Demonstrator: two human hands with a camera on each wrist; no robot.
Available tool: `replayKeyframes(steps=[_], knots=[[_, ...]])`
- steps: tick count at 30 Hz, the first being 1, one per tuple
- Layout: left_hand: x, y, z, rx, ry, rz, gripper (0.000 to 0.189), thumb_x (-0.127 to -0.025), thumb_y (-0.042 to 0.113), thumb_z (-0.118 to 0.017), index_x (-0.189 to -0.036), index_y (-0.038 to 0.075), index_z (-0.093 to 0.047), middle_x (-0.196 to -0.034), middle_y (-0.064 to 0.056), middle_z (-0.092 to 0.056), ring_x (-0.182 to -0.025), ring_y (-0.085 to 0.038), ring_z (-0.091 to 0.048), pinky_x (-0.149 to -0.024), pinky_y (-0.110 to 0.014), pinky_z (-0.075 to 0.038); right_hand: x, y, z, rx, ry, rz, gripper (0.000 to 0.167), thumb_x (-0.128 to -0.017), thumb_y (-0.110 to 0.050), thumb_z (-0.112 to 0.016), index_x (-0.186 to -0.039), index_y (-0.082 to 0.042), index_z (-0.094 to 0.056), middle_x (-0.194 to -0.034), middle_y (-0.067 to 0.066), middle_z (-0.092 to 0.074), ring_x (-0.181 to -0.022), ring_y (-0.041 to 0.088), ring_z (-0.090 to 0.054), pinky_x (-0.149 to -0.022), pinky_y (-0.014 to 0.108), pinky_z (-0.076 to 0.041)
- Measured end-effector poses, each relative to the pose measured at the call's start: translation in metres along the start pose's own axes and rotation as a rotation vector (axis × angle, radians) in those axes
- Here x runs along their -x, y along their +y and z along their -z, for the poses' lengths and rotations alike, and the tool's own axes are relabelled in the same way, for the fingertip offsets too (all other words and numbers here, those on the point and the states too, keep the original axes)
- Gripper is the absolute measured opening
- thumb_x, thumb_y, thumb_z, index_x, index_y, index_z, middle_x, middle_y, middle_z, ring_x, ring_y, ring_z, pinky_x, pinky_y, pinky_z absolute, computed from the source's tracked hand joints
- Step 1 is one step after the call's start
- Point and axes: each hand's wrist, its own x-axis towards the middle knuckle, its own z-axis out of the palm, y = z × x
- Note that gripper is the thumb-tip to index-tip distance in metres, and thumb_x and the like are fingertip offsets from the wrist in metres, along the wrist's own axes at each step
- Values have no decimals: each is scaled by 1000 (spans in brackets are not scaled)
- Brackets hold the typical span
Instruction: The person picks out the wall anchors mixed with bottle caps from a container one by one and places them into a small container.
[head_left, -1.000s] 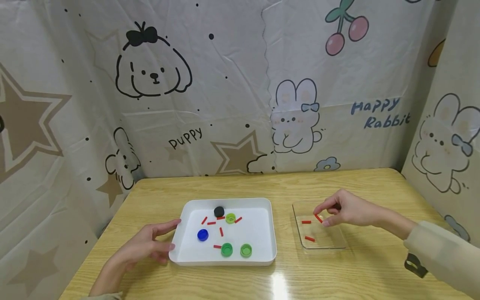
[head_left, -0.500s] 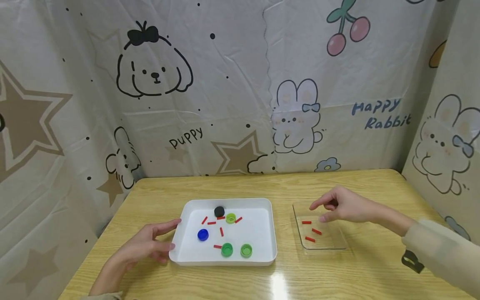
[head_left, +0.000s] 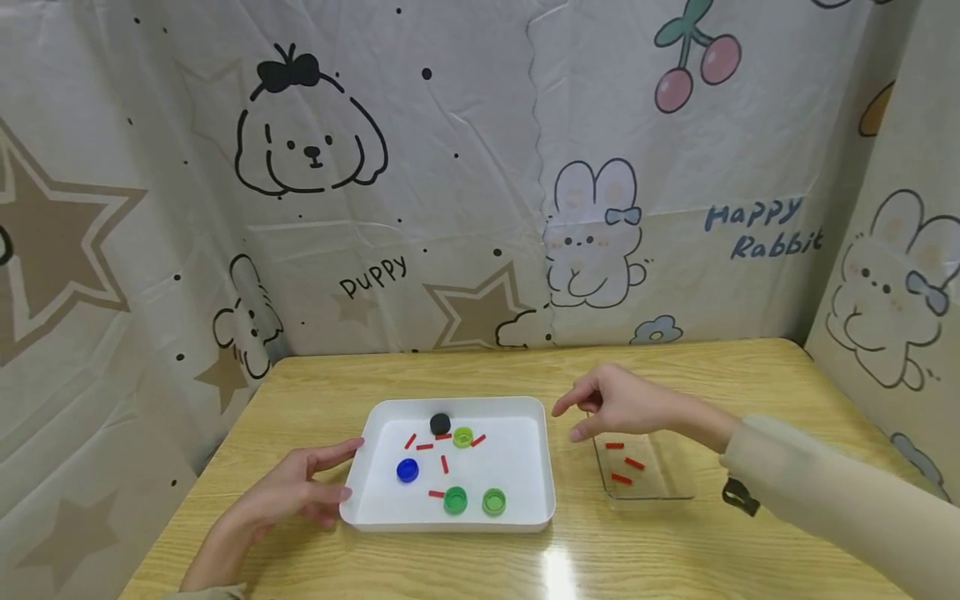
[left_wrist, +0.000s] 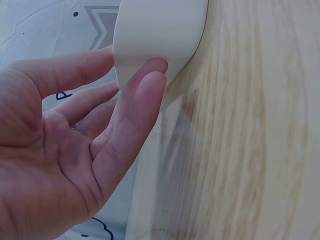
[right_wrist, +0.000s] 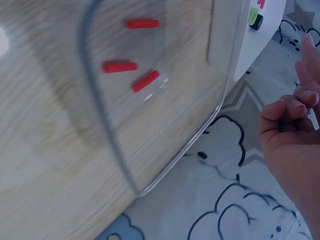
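Observation:
My left hand (head_left: 288, 487) rests its fairly straight index finger and thumb against the left end of a white tray (head_left: 521, 471); the left wrist view has these fingers touching the tray's outer wall (left_wrist: 157, 32). Over the far left corner of a clear plastic tray (head_left: 678, 479), my right hand (head_left: 630, 402) hovers with index finger and thumb apart and nothing between them. Beneath it, three short red sticks (head_left: 633, 463) lie in the clear tray, and the right wrist view gives them (right_wrist: 145, 81) close up. The right hand's other fingers are curled.
In the white tray are a black cap (head_left: 440, 424), a blue cap (head_left: 407, 470), a yellow-green cap (head_left: 462, 437), two green caps (head_left: 455, 500) and several red sticks (head_left: 444, 464). A printed cloth (head_left: 472, 208) hangs behind the wooden table (head_left: 420, 562).
My right hand has let go of a red stick, which now lies in the clear tray with two others. The hand has moved left toward the white tray. My left hand has stayed put.

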Motion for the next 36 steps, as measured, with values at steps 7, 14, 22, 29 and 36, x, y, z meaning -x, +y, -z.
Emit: replayKeyframes(steps=[7, 14, 22, 29, 36], knots=[[0, 0, 0, 0, -8, -12, 80, -94, 5, -76, -162, -2, -34, -165, -34, -24, -82, -35, -73, -66, -46, -65, -36, -9, -16, 38, -27, 17, 25, -84, -11, -91, -108, -11, -84, -65, -7, -35, -61, 9, -32, -58, 23, -31], [0, -1, 0, 3, -8, -10, 81, -94, 5, -77, -162, -3, -34, -165, -33, -24, -86, -35, -73, -66, -47, -65, -61, -9, -30, 65, -73, 41, 25, -86, -11, -89, -111, -8, -83, -66, -7, -35, -63, 9, -33, -60, 23, -31], [0, 0, 0, 6, -10, -5, 81, -93, 4, -76, -162, -2, -34, -165, -33, -24, -80, -36, -72, -65, -46, -65, -84, -6, -45, 88, -101, 62, 29, -86, -12, -89, -113, -3, -82, -62, -8, -33, -59, 7, -30, -58, 22, -28], [0, 2, 0, 1, -7, 2, 81, -93, 5, -76, -162, -2, -35, -165, -34, -23, -83, -35, -73, -66, -46, -65, -99, 0, -56, 49, -120, 22, 29, -87, -9, -88, -114, -1, -81, -59, -7, -32, -57, 8, -30, -56, 22, -28], [1, 3, 0, -3, -7, 4, 81, -93, 5, -77, -162, -2, -35, -165, -33, -24, -80, -35, -72, -66, -46, -65, -108, 2, -67, -10, -114, -24, 27, -87, -6, -87, -112, -1, -82, -57, -6, -34, -56, 8, -30, -55, 21, -28]])
